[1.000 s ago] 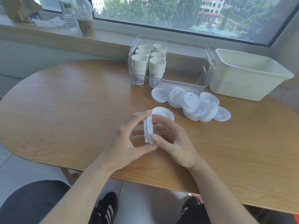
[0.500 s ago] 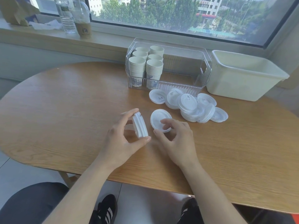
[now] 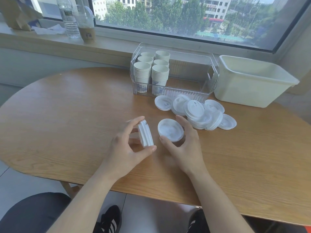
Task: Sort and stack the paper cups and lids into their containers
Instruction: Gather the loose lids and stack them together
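- The left hand [image 3: 125,147] pinches a small stack of lids [image 3: 145,135] on edge between thumb and fingers.
- The right hand [image 3: 182,145] curls its fingers round a single lid [image 3: 170,130], just above the table [image 3: 67,115].
- A loose lid pile [image 3: 200,115] lies beyond, before the clear bin [image 3: 208,81] holding stacked paper cups [image 3: 151,73].
- A white tub [image 3: 249,88] stands to the right.

**One head-worn view, looking forward and down**

A single wide-angle camera sits on the person's head, facing 12 o'clock toward the window [image 3: 185,15] and tilted down over the wooden table [image 3: 67,115]. It is close: both forearms enter from 6 o'clock, and the knees and shoes show below the table's near edge (straight lines bow toward the frame's borders). There is no second view to share any of the scene.
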A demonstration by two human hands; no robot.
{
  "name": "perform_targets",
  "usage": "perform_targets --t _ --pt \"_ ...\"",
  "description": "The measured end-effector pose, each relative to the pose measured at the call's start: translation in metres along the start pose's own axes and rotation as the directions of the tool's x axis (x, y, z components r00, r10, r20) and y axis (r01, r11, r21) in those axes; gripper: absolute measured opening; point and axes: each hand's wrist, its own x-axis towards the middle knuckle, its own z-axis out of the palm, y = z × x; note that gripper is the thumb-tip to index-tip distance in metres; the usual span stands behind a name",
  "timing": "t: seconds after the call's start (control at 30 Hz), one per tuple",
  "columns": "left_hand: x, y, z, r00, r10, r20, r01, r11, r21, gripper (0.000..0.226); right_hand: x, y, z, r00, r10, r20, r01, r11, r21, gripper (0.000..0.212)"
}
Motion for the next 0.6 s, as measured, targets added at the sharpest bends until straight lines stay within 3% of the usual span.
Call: perform_targets --t 0.13,0.27,0.6 --pt "-0.0013 0.003 -0.0003 0.999 0.028 0.043 -0.028 1.0 -0.008 0.088 -0.0032 -0.0006 -0.0037 0.997 -0.061 0.051 0.049 0.976 0.212 0.075" --pt "-0.003 0.0072 -0.0009 0.996 0.041 0.081 -0.037 0.998 -0.05 0.089 -0.006 -0.004 -0.0043 0.975 -0.119 0.19 0.043 0.931 0.363 0.074" --pt "-0.0034 0.0079 -0.0031 0.991 0.068 0.114 -0.053 0.99 -0.13 0.088 -0.0024 -0.0053 -0.0072 0.924 -0.185 0.334 0.052 0.928 0.368 0.071"
